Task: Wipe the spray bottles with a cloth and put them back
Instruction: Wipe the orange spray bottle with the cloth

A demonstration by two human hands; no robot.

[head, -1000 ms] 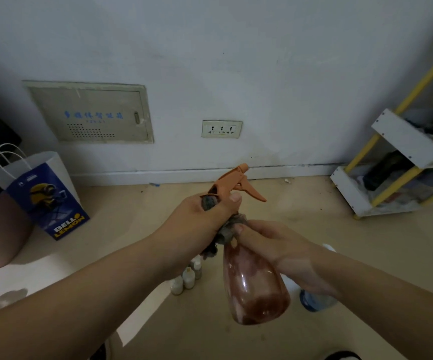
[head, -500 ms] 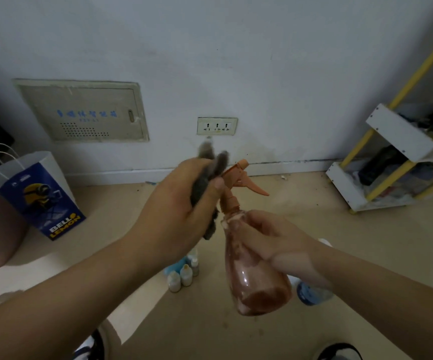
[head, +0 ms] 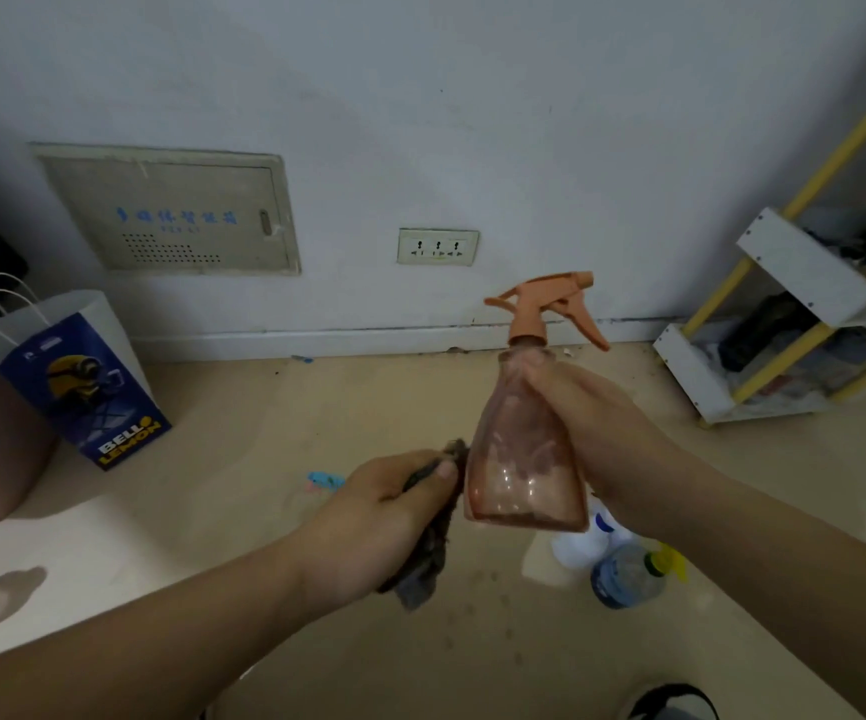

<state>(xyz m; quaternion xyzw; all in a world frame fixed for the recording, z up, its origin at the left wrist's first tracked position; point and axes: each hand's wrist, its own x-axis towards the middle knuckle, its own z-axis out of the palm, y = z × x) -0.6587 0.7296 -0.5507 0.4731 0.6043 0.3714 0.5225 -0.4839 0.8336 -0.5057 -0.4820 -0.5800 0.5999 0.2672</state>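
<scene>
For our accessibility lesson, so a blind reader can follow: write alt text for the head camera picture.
The right hand holds an orange spray bottle upright by its neck and shoulder, while the left hand grips a grey cloth beside the bottle's lower part. A blue paper bag stands on the floor by the wall.

cloth (head: 420,574) mostly hidden inside left hand (head: 374,522), white bottle (head: 576,550) half behind spray bottle (head: 519,459), shoe (head: 672,701) cut by bottom edge
</scene>
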